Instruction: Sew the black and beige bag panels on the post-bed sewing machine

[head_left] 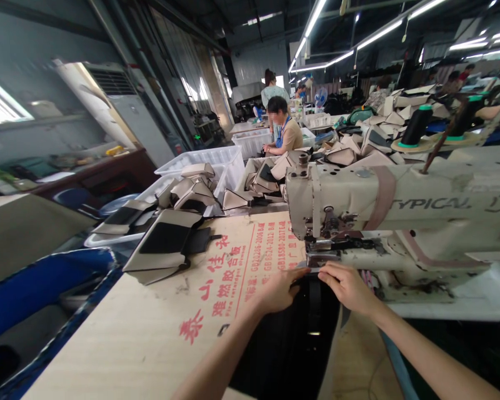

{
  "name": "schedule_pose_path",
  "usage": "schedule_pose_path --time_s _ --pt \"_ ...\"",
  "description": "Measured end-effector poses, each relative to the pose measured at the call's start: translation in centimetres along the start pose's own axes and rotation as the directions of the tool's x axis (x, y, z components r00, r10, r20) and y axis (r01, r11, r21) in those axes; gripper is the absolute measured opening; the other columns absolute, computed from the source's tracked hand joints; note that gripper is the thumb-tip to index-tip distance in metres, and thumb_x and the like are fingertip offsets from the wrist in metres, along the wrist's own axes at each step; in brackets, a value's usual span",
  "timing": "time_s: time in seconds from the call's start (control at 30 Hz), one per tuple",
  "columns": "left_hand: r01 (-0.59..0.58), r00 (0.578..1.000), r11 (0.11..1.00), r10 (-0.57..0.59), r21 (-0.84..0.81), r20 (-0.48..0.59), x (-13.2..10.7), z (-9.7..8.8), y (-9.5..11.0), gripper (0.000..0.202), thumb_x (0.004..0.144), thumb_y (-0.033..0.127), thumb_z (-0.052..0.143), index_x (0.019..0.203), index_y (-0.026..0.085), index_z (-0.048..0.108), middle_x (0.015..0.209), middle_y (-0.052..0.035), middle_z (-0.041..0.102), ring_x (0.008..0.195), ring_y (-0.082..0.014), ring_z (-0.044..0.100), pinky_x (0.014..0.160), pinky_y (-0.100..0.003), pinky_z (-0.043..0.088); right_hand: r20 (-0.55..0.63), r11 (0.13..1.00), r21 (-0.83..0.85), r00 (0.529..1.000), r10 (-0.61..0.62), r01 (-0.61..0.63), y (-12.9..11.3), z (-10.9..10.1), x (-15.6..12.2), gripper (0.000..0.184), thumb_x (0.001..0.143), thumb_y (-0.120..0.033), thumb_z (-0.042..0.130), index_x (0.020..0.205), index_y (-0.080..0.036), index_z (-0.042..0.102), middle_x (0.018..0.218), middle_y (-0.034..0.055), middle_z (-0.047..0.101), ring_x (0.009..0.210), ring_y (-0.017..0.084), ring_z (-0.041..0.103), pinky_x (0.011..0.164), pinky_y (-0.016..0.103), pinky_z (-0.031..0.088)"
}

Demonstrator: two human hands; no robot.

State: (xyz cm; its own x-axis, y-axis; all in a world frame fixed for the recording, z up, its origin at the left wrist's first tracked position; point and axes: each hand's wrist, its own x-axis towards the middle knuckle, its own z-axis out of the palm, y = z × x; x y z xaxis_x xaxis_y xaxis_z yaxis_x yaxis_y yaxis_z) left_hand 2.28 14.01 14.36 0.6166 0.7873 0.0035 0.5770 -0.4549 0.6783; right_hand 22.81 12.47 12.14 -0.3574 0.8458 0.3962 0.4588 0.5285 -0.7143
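Note:
A large black fabric piece [289, 339] with a strap lies below the sewing machine's narrow arm [354, 259]. Its far edge, with a thin pale strip, is near the needle area. My left hand [277, 291] pinches this edge from the left, its index finger stretched along it. From the other side, my right hand [350, 286] grips the same edge between thumb and fingers. The two hands' fingertips nearly meet just in front of the sewing machine head [312, 200]. What exactly lies under the fingertips is too small to make out.
A plywood board [120, 328] with red lettering forms the table. On it, to the left, stands a beige and black sewn piece [162, 244]. Behind are white plastic bins [233, 166] with similar pieces. A person [289, 136] sits beyond them. Black thread spools [416, 126] stand right.

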Motion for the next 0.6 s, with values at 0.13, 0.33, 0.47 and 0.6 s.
schedule_pose_path --time_s 0.13,0.33,0.47,0.6 --pt "0.001 0.956 0.987 -0.048 0.16 0.289 1.1 -1.7 0.5 0.036 0.058 0.001 0.046 0.082 0.019 0.066 0.075 -0.0016 0.067 0.069 -0.0178 0.059 0.063 -0.025 0.044 0.069 0.999 -0.013 0.997 -0.034 0.035 -0.1 -0.2 -0.4 0.025 0.089 -0.029 0.04 0.079 -0.018 0.059 0.074 0.0028 0.057 0.072 0.014 0.053 0.066 0.026 0.041" --pt "0.042 0.921 0.995 -0.074 0.09 0.383 0.4 -4.3 0.3 0.022 0.079 0.03 0.046 0.069 0.017 0.061 0.054 0.0048 0.052 0.051 -0.0085 0.043 0.048 -0.018 0.032 0.027 0.995 0.082 0.998 0.061 -0.063 0.0 -0.3 -0.3 0.027 0.089 -0.032 0.04 0.079 -0.018 0.06 0.075 0.0028 0.058 0.071 0.014 0.053 0.066 0.026 0.04" --pt "0.186 0.963 0.982 -0.177 -0.029 0.206 -1.1 -3.1 -0.6 0.044 0.084 0.046 0.035 0.059 0.014 0.052 0.051 0.005 0.04 0.05 -0.0068 0.034 0.048 -0.018 0.029 0.057 0.987 0.136 0.995 0.082 -0.089 -0.4 -0.5 0.1 0.026 0.087 -0.032 0.042 0.076 -0.018 0.061 0.075 0.0021 0.059 0.072 0.015 0.053 0.068 0.026 0.038" --pt "0.196 0.975 0.98 -0.197 0.021 0.105 0.8 -3.2 -1.7 0.045 0.084 0.045 0.035 0.054 0.014 0.047 0.05 0.0052 0.038 0.051 -0.007 0.035 0.05 -0.019 0.03 0.028 0.88 0.383 0.956 0.293 -0.281 -0.7 0.9 0.5 0.028 0.08 -0.039 0.051 0.068 -0.017 0.063 0.068 0.0011 0.061 0.068 0.016 0.053 0.063 0.024 0.037"
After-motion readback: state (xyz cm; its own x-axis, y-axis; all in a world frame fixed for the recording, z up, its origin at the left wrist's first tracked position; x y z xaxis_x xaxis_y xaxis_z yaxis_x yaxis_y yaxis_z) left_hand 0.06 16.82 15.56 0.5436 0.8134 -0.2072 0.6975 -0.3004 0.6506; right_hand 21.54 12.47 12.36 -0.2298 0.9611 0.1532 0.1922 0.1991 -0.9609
